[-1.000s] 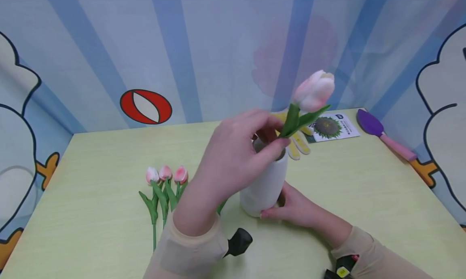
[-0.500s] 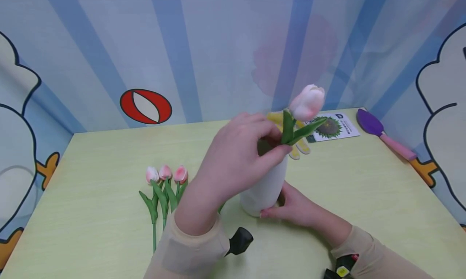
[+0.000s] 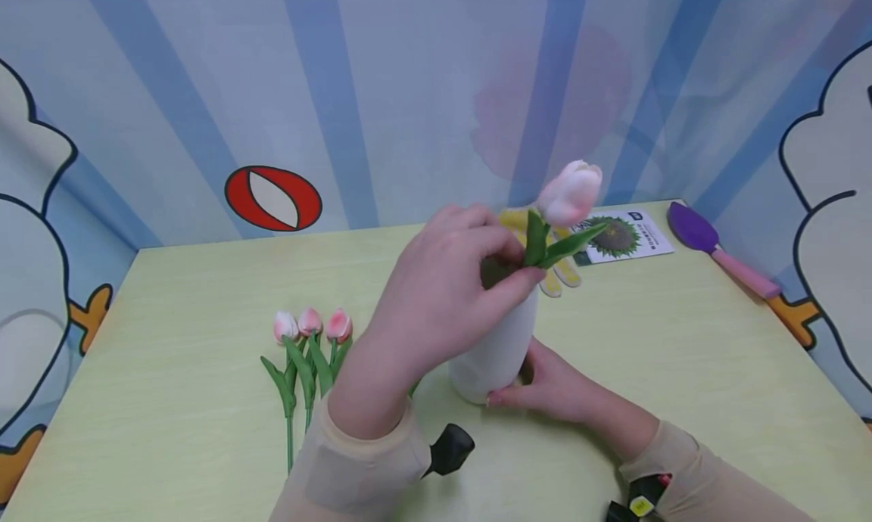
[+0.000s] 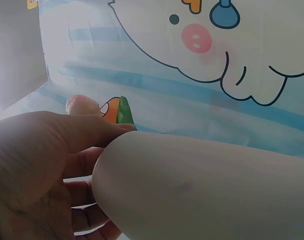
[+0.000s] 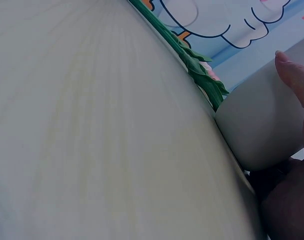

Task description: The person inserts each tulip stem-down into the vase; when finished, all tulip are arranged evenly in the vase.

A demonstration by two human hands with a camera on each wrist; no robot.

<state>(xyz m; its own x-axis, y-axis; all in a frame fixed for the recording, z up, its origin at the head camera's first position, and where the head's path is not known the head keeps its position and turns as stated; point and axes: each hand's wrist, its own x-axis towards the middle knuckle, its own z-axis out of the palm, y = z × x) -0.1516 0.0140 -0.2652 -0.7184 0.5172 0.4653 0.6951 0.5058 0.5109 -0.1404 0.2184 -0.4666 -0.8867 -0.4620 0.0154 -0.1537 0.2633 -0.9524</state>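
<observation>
A white vase (image 3: pixel 495 355) stands on the table in the head view. At its mouth my left hand (image 3: pixel 443 295) pinches a pale pink tulip (image 3: pixel 571 194) just below the leaves; the stem is hidden behind the hand and vase. My right hand (image 3: pixel 552 386) grips the base of the vase from the right. The left wrist view has the left hand (image 4: pixel 36 165) by the rim of the vase (image 4: pixel 207 185). In the right wrist view, fingers (image 5: pixel 297 75) of the right hand lie along the vase (image 5: pixel 264 115).
Several pink tulips (image 3: pixel 309 323) lie on the table (image 3: pixel 170 371) left of the vase, partly hidden by the left forearm. Behind the vase are a yellow glove (image 3: pixel 562 276) and a sunflower card (image 3: pixel 630 238). A purple and pink trowel (image 3: pixel 695 228) lies at the back right.
My left hand has lowered the tulip toward the vase mouth, and the bloom has shifted down and slightly left. The right hand has stayed at the vase base.
</observation>
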